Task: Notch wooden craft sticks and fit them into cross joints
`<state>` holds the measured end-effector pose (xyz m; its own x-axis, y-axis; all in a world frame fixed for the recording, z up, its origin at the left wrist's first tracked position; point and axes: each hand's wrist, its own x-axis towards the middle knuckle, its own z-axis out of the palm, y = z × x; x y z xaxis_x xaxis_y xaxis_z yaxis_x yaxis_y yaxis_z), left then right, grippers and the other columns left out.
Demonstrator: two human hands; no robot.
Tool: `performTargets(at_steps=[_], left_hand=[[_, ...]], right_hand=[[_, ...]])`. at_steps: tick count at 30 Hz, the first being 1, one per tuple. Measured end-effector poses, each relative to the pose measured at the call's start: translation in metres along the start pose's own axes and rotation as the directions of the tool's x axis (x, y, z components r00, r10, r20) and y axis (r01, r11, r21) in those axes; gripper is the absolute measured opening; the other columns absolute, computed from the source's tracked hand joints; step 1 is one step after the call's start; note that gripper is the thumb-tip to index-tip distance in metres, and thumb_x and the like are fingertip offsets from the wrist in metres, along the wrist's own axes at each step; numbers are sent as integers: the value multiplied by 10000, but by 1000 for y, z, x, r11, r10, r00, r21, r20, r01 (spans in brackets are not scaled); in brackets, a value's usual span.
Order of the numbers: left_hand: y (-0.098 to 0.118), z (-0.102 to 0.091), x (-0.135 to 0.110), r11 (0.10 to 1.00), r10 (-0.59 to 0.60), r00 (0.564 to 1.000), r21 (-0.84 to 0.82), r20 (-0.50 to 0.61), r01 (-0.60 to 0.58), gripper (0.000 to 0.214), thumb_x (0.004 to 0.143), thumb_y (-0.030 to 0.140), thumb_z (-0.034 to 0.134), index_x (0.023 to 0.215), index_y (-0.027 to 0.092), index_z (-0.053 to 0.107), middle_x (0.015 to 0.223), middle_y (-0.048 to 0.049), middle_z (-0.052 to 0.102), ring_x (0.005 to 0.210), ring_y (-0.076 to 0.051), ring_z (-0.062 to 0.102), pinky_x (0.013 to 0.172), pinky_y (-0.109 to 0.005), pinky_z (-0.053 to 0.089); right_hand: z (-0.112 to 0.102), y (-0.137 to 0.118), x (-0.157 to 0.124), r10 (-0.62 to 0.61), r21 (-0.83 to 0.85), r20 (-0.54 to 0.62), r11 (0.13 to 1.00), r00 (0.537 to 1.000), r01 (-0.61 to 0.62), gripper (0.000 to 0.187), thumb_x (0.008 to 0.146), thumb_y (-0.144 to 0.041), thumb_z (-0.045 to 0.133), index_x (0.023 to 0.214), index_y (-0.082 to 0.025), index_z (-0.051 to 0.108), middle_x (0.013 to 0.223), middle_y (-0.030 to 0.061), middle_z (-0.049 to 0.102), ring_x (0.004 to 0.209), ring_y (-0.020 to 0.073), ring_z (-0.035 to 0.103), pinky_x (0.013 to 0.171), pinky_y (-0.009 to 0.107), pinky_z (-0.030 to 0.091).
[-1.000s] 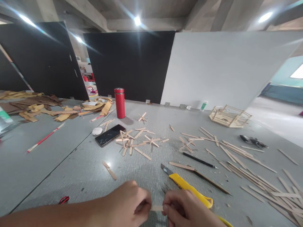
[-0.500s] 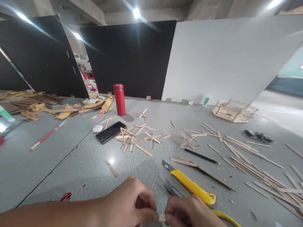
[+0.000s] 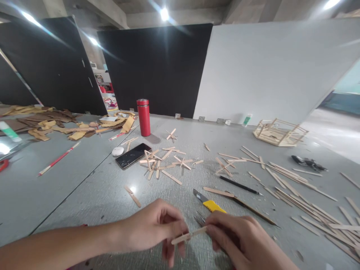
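A wooden craft stick (image 3: 184, 238) is held low in front of me, tilted up to the right, with a notch or joint near its middle. The thumb and fingers of my right hand (image 3: 239, 238) pinch its right end. At the stick's left part is my left hand (image 3: 160, 227), its thumb and index finger closed at the stick and its other fingers hanging below, slightly blurred. A yellow utility knife (image 3: 213, 206) lies behind my right hand, which covers its handle. Beside its blade, a grey metal tool (image 3: 199, 218) is mostly hidden.
Loose craft sticks (image 3: 171, 177) and small crossed-stick pieces lie mid-table, near a phone (image 3: 133, 155) and red flask (image 3: 144, 119). At right are a black pen (image 3: 239, 185), a brush-like tool (image 3: 254, 210), many thin strips (image 3: 306, 210) and a stick frame (image 3: 279, 133).
Both hands have risen and moved slightly apart, bringing more of the craft stick into view. My right hand now covers the utility knife's handle.
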<state>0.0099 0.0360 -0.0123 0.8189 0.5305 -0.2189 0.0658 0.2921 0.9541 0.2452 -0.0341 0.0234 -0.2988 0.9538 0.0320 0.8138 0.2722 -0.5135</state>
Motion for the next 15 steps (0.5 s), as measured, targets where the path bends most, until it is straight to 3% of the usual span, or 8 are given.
performTargets(at_steps=[5,12,15], left_hand=[[20,-13,1,993,106,994,-42,-29,-108,301,904,431,782,923,130,767,862,-66,765,607,-109,697,575,-219,511],[8,-11,2,986,59,991,-162,120,-39,379,787,471,877,883,132,738,802,-64,756,550,-139,700,547,-262,564],[2,-9,2,982,74,981,-186,178,-40,370,808,454,870,885,142,686,790,-57,744,523,-126,680,544,-258,559]], right_hand=[[-1,-2,7,-78,31,-154,996,985,84,316,1078,-261,428,829,-226,619,651,-36,611,563,136,545,587,263,447],[3,0,7,-113,3,-106,993,988,114,334,1076,-238,427,808,-233,625,665,-37,603,573,137,521,571,260,423],[3,-1,4,-137,5,-95,990,986,138,325,1076,-236,437,794,-238,597,665,-43,596,580,134,543,575,253,427]])
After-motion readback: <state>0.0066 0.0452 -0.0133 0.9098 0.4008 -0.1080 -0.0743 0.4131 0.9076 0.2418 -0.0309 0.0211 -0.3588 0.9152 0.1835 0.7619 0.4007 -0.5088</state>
